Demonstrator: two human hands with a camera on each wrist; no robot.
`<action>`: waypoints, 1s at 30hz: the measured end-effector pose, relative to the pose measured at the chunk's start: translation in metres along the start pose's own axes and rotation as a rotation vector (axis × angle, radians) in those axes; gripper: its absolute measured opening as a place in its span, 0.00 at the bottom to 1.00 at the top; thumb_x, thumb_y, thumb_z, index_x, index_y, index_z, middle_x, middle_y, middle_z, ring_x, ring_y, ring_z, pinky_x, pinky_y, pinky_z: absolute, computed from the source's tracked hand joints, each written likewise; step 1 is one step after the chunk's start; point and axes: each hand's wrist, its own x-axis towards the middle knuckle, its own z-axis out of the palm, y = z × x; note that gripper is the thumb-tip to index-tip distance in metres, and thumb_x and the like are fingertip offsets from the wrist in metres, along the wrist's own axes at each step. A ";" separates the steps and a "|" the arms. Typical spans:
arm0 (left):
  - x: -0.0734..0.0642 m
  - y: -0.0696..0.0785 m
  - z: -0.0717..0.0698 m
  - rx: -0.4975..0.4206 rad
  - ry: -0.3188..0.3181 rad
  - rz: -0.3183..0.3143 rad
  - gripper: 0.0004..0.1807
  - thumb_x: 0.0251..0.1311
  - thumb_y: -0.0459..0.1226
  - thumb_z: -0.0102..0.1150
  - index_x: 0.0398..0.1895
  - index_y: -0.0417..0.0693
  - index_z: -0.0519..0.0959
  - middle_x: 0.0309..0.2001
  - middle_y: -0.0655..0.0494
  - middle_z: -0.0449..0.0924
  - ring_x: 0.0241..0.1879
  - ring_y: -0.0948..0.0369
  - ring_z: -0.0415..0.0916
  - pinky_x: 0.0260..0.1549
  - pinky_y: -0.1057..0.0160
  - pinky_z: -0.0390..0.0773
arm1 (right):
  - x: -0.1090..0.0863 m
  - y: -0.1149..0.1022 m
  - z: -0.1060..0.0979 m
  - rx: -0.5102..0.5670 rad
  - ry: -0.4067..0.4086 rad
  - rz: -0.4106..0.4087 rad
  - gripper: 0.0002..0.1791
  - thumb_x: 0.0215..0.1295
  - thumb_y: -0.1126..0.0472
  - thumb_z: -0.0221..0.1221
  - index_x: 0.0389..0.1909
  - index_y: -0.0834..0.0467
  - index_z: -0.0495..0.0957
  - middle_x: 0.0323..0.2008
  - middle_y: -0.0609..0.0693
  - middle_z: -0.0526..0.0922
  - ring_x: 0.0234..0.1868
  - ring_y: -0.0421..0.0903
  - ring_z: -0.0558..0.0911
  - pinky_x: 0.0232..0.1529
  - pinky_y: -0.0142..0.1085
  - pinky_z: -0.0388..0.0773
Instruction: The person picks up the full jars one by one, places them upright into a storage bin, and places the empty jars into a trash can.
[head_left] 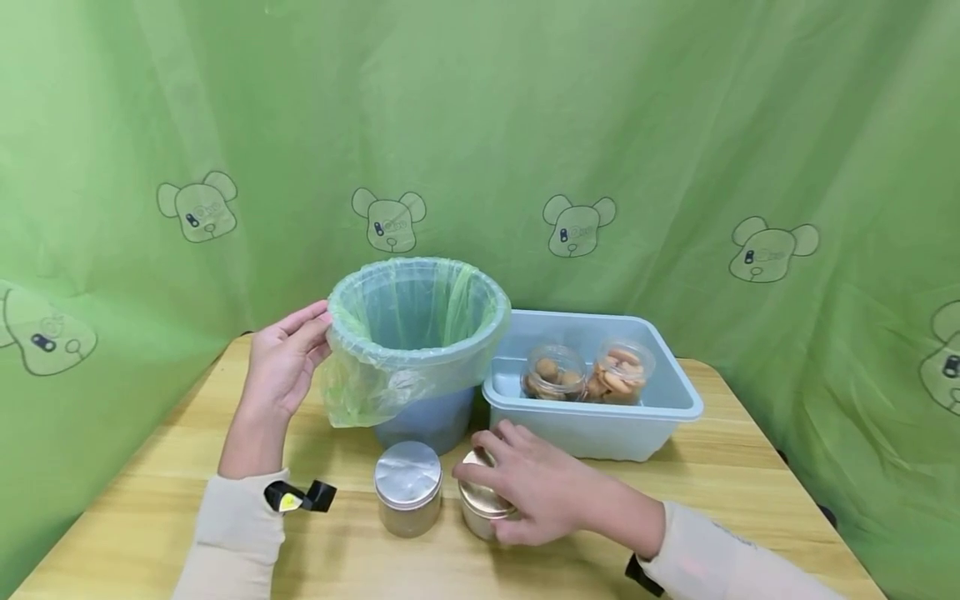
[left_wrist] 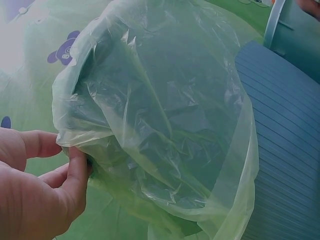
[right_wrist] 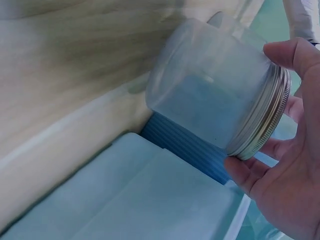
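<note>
A blue trash bin point(head_left: 423, 417) stands mid-table, lined with a thin green plastic bag point(head_left: 390, 387) folded over its rim. My left hand point(head_left: 285, 358) pinches the bag at the bin's left rim; the left wrist view shows thumb and fingers point(left_wrist: 75, 175) there. In front of the bin, my right hand point(head_left: 536, 483) grips a clear jar with a gold metal lid point(head_left: 487, 500) by its lid. The right wrist view shows this jar's see-through body point(right_wrist: 210, 85), with no contents visible. A second jar with a silver lid point(head_left: 408, 487) stands just left of it.
Right of the bin sits a light blue rectangular tub point(head_left: 592, 429). Inside it are two clear open jars, one with round brown pieces point(head_left: 553, 375), the other with pale oval biscuits point(head_left: 621, 371). A green curtain point(head_left: 480, 125) hangs behind the wooden table point(head_left: 345, 558).
</note>
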 end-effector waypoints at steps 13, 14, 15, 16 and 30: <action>-0.003 -0.002 -0.004 -0.005 0.003 -0.014 0.27 0.65 0.31 0.68 0.65 0.30 0.74 0.45 0.53 0.86 0.40 0.63 0.84 0.45 0.69 0.84 | -0.007 -0.002 -0.042 -0.018 -0.070 -0.003 0.36 0.57 0.40 0.64 0.68 0.42 0.71 0.57 0.50 0.73 0.49 0.48 0.70 0.51 0.41 0.73; -0.003 -0.002 -0.004 -0.008 0.003 -0.013 0.27 0.65 0.31 0.67 0.65 0.31 0.74 0.45 0.53 0.86 0.40 0.63 0.84 0.44 0.69 0.84 | -0.007 -0.002 -0.047 -0.017 -0.077 0.001 0.36 0.57 0.40 0.65 0.68 0.42 0.71 0.57 0.50 0.73 0.49 0.48 0.70 0.51 0.41 0.74; -0.003 -0.002 -0.004 -0.010 0.003 -0.011 0.26 0.65 0.31 0.67 0.64 0.31 0.75 0.45 0.53 0.86 0.40 0.63 0.84 0.44 0.69 0.84 | -0.008 -0.002 -0.051 -0.016 -0.083 0.003 0.36 0.57 0.41 0.65 0.68 0.42 0.71 0.57 0.50 0.73 0.49 0.48 0.69 0.51 0.41 0.74; -0.003 -0.002 -0.004 -0.014 0.003 -0.008 0.25 0.65 0.31 0.67 0.64 0.31 0.75 0.45 0.53 0.86 0.39 0.63 0.84 0.44 0.69 0.84 | -0.008 -0.001 -0.055 -0.018 -0.084 0.004 0.36 0.58 0.40 0.65 0.68 0.42 0.71 0.56 0.50 0.73 0.49 0.47 0.69 0.50 0.41 0.74; -0.003 0.000 0.000 -0.010 -0.008 -0.001 0.24 0.65 0.31 0.68 0.63 0.31 0.76 0.44 0.53 0.86 0.39 0.63 0.84 0.44 0.68 0.84 | -0.002 0.003 -0.123 -0.065 -0.015 0.018 0.35 0.59 0.42 0.65 0.69 0.41 0.71 0.53 0.46 0.74 0.46 0.47 0.69 0.47 0.41 0.71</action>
